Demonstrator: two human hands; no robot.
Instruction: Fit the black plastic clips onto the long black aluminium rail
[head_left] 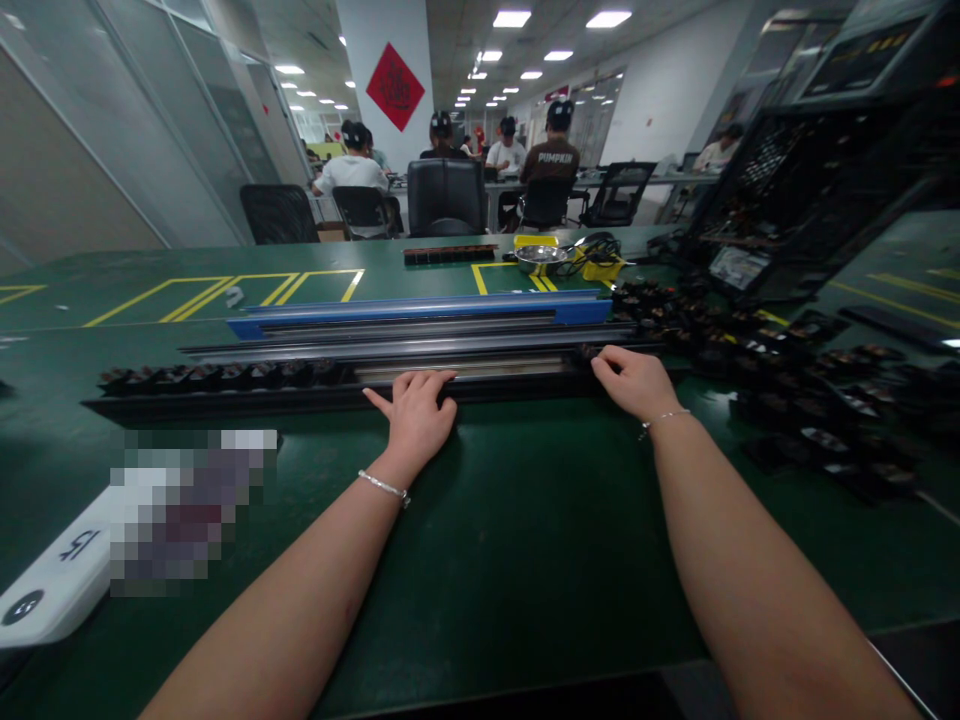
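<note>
A long black rail lies crosswise on the green table, with a row of small dark parts seated along its left stretch. My left hand rests on the rail's middle, thumb and fingers spread. At the rail's right end, my right hand is closed with its fingertips at a small black part. The fingers partly hide that part. Just behind run a grey metal rail and a blue-edged rail.
Loose black parts are heaped at the right, below an open black case. A metal bowl and a yellow container stand at the back. A white device lies at left. People sit beyond the table.
</note>
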